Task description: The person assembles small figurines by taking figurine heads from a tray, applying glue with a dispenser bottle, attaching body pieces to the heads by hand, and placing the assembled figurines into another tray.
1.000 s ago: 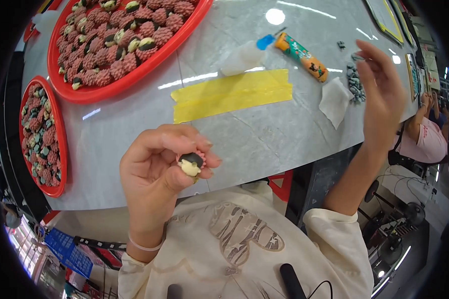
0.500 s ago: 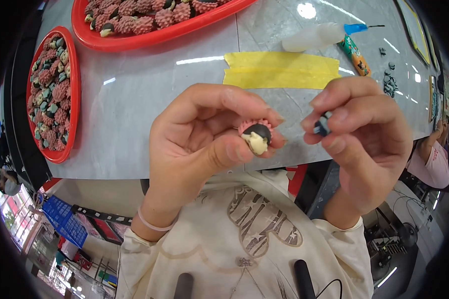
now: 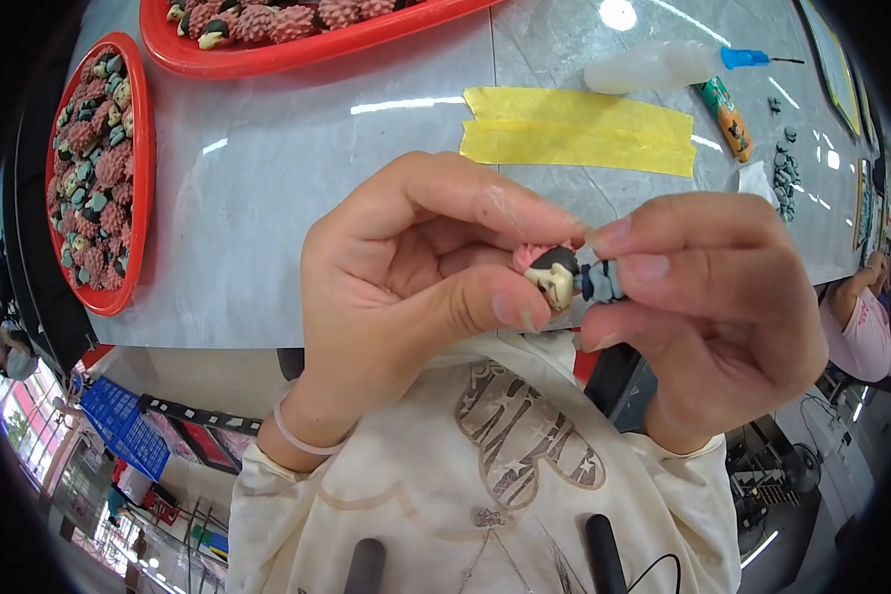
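Between the thumb and fingers of my left hand (image 3: 396,257) is a small figurine head (image 3: 554,277) with a pink textured top, a black band and a cream face part. My right hand (image 3: 733,297) pinches a small blue-grey figurine piece (image 3: 601,281) with dark bands. The two parts meet in front of my chest, the piece's narrow end at the cream side of the head. Whether they are joined cannot be made out. My fingertips cover part of both.
Yellow tape (image 3: 576,129) lies on the grey table (image 3: 267,218). Beyond it are a white squeeze bottle (image 3: 653,67) with a blue needle tip, a green-orange tube (image 3: 728,124) and several small blue-grey pieces (image 3: 786,178). Red trays (image 3: 144,178) of figurine parts stand left and far; someone in pink (image 3: 861,327) sits right.
My right hand has moved left and brought the blue-grey piece against the head. My left hand has turned the head so its cream side points right. The view has shifted slightly.
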The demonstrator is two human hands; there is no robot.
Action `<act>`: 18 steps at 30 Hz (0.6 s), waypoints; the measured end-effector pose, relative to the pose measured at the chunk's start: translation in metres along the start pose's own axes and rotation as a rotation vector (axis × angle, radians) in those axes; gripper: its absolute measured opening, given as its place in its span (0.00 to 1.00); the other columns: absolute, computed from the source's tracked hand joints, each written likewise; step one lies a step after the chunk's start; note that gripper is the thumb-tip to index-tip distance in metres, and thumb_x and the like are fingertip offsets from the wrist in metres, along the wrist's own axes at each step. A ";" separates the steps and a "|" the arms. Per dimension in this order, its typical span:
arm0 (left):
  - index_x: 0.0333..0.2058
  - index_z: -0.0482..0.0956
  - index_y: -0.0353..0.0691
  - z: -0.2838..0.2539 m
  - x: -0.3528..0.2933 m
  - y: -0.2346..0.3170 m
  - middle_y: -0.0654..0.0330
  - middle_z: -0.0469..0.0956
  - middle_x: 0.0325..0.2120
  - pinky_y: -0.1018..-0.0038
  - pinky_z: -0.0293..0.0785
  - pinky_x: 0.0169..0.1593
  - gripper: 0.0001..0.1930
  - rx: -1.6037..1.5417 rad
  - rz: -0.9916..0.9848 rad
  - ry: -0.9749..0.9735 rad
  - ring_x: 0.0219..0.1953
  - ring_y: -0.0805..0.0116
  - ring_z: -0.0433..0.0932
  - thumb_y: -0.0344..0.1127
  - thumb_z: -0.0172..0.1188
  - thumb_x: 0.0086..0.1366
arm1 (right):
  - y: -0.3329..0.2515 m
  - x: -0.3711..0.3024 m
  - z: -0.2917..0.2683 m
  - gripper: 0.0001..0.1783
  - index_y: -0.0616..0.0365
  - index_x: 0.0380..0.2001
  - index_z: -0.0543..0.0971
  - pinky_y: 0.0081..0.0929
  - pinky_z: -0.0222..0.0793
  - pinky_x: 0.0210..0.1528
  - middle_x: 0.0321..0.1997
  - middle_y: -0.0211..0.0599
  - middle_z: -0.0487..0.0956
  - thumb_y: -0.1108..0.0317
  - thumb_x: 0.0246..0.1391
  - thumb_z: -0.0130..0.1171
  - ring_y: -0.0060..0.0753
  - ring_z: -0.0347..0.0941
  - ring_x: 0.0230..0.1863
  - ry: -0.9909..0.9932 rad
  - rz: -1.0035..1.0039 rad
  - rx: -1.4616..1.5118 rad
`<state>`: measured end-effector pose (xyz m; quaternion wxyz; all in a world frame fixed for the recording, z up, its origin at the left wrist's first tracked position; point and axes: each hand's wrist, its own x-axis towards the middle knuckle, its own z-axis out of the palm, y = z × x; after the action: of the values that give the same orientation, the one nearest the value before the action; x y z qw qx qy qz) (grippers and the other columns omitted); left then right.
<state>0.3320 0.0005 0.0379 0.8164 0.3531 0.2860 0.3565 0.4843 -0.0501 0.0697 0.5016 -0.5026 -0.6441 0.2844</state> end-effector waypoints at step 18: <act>0.34 0.67 0.32 0.004 0.003 -0.002 0.50 0.70 0.31 0.76 0.71 0.33 0.22 0.054 0.127 -0.073 0.30 0.65 0.73 0.42 0.62 0.46 | 0.007 -0.003 0.016 0.15 0.57 0.29 0.73 0.15 0.60 0.24 0.34 0.48 0.67 0.68 0.33 0.63 0.29 0.65 0.30 0.154 -0.195 -0.256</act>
<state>0.3370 0.0005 0.0379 0.7923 0.4051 0.2426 0.3865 0.4721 -0.0481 0.0571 0.5065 -0.5177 -0.6806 0.1106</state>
